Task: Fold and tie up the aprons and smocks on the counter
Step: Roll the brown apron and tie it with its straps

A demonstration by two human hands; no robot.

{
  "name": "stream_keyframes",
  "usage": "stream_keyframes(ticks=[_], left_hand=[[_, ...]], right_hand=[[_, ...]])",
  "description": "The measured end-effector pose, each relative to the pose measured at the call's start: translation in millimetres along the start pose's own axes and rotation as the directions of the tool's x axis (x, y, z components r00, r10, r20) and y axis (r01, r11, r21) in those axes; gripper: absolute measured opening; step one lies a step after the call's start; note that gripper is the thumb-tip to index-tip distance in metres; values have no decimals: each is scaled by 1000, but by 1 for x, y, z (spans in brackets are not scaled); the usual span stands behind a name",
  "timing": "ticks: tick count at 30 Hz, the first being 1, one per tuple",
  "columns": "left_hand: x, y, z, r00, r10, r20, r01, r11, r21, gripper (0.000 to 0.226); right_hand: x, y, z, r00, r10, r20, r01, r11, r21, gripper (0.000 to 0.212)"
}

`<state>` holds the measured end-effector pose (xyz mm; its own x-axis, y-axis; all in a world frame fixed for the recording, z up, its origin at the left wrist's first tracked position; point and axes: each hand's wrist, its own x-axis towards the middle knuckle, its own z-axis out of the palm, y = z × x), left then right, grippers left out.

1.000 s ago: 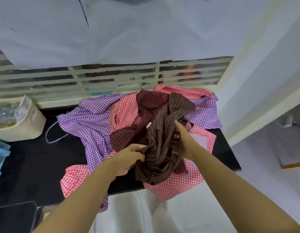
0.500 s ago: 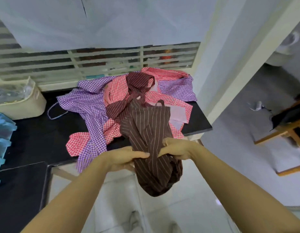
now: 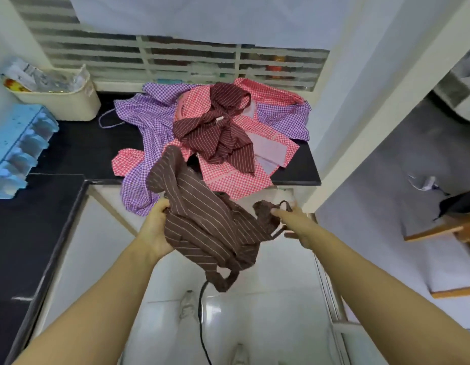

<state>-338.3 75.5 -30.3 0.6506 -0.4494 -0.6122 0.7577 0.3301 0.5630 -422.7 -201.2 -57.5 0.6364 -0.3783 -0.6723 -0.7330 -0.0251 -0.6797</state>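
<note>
Brown striped apron: crumpled and held in the air between both grips, just off the front edge of the worktop and above the floor.
Left grip: clenched on the apron's left side, fingers curled into the cloth.
Right grip: grasping a bunched corner and a thin strap; firmness of hold cannot be told.
Step in hand: judged to be opening the apron out for folding; nothing is folded or tied yet.
Hanging end: a cloth loop dangles below, near a black cable on the floor.
Pile: at the worktop's right front corner, with a maroon striped garment on top of red checked cloth and purple checked cloth; both checked pieces drape over the front edge.
Risk, strap: it may slip from the right grip, dropping that corner.
Risk, loop: it may trail on the floor or catch the cable.
Risk, pile: the draped pieces could slide off if the swinging apron brushes them.
</note>
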Motion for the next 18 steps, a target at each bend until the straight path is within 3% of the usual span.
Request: stream_keyframes(ticks=[2,4,6,8,11,12,14,16,17,18], left_hand=[[-11,-8,9,997,82,-11,-82,991,-103,44],[-20,-11,18,988,151,35,-145,981,-130,32],[-28,-9,25,980,180,80,-170,978,-122,28],[-33,-4,27,979,190,68,-181,976,-121,40],[-38,11,24,976,196,94,-179,970,-163,50],[-39,17,20,969,214,128,-184,960,-212,52],[-39,26,12,954,242,176,-190,945,-266,75],[-40,24,3,982,147,119,-149,989,7,95],[-43,16,0,994,58,96,-81,962,260,90],[-48,5,-2,996,-54,77,5,850,526,80]], right_hand=[[-15,6,3,994,-57,95,66,993,-93,58],[-32,7,12,951,-199,235,225,970,-93,69],[-43,4,20,858,-255,446,306,951,-44,72],[-51,-2,28,793,-252,554,345,936,-68,58],[-54,-14,36,774,-371,514,502,853,-142,17],[-56,-18,37,772,-409,486,508,857,-87,11],[-63,-30,41,789,-451,417,460,884,84,25],[-67,-43,50,833,-452,320,383,888,255,34],[-68,-49,56,860,-429,277,339,885,318,37],[-69,-56,63,882,-401,245,298,881,368,38]])
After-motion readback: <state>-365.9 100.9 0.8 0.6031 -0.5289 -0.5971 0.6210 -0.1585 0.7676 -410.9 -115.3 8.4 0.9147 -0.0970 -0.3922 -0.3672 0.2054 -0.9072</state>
